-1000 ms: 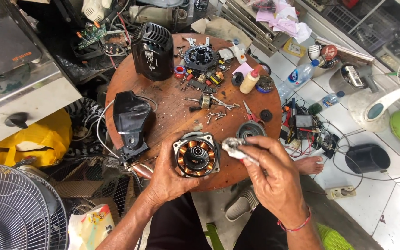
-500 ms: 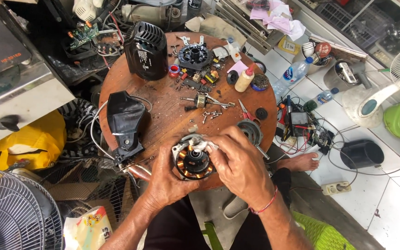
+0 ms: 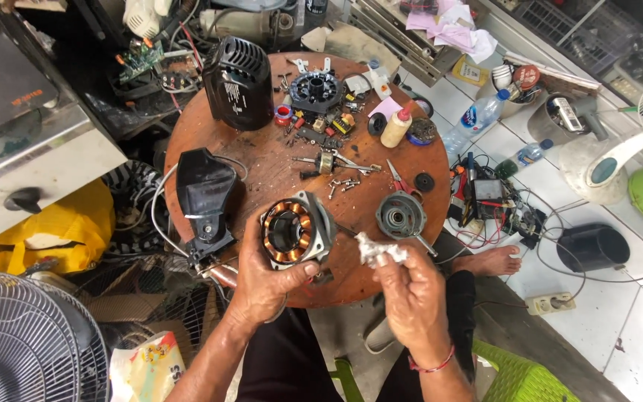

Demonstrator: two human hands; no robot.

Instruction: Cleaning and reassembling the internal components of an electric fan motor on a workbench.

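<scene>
head view: left hand [image 3: 266, 286] grips motor stator [image 3: 292, 231]; right hand [image 3: 411, 294] pinches white rag [image 3: 377, 249].

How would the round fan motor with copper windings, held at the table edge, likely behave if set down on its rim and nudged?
The round fan motor with copper windings is probably heavy for its size, given the dense copper coils and metal housing. Its circular shape suggests it may roll across the round brown table. The left hand cradles it from below, hinting at weight.

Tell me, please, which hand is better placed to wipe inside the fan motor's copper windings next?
Probably the right hand: it pinches the white wad of cloth just beside the motor stator, which the left hand grips and tilts open toward it.
</scene>
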